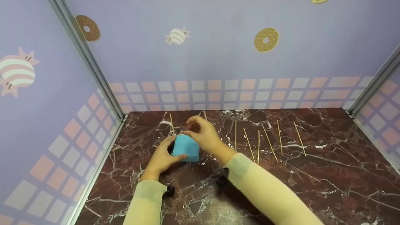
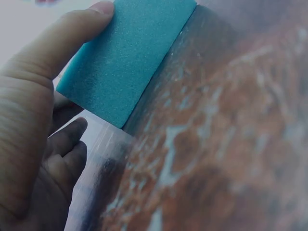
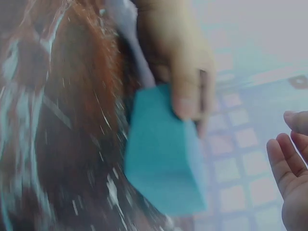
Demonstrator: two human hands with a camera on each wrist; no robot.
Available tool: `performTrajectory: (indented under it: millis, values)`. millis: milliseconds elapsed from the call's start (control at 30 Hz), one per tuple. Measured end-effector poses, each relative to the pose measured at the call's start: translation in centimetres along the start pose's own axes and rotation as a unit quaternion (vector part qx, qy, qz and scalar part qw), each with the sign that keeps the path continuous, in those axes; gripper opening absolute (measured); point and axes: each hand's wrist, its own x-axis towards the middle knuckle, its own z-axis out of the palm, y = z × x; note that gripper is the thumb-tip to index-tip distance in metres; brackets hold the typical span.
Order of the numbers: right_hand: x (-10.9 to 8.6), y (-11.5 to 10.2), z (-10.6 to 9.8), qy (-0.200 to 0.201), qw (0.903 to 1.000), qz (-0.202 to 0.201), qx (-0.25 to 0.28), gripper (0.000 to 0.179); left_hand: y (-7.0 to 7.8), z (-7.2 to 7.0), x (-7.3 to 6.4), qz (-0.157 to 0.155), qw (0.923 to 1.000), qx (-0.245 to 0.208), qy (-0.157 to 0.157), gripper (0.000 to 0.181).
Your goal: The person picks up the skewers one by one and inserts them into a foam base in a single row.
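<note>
My left hand grips a light-blue block, thumb along its near side and fingers round its left side. A row of small dark marks runs across the block's face. In the left wrist view the thumb lies on the block. Just above the block's upper right edge is my right hand, its fingers bent. The right wrist view shows that right hand with thumb and fingers apart and nothing visible between them. A thin wooden stick rises into view behind the block's upper left corner.
Several thin wooden sticks lie in a loose row to the right on the dark red marbled table. A patterned lilac wall closes the back, and another panel stands on the left.
</note>
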Motion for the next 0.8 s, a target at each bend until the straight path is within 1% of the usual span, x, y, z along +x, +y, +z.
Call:
performTrajectory:
  millis: [100, 233, 367, 500, 633, 800]
  values:
    - [-0.9, -0.3, -3.0, 0.019, 0.9996, 0.011, 0.02, 0.035, 0.2, 0.1, -0.1, -0.002, 1.0, 0.003, 0.002, 0.115]
    - [-2.3, -0.2, -7.1, 0.044, 0.9985, 0.013, 0.028, 0.033, 0.1, 0.1, -0.3, -0.006, 1.0, 0.004, -0.003, 0.114]
    - [-3.6, -0.2, -11.1, 0.06, 0.998, 0.02, 0.0, 0.036, 0.0, 0.1, -0.5, -0.008, 0.9999, 0.008, -0.001, 0.114]
    - [-4.7, -0.2, -14.8, 0.084, 0.9959, 0.02, -0.028, 0.041, 0.2, 0.1, -0.3, -0.005, 0.9999, 0.012, 0.0, 0.116]
    - [-6.0, -0.1, -17.7, 0.109, 0.9934, 0.017, -0.032, 0.044, 0.3, 0.1, -0.3, -0.006, 0.9999, 0.012, 0.0, 0.116]
    - [-7.8, -0.1, -20.3, 0.147, 0.9889, 0.019, -0.016, 0.043, 0.3, 0.2, -0.2, -0.009, 0.9999, 0.011, 0.0, 0.115]
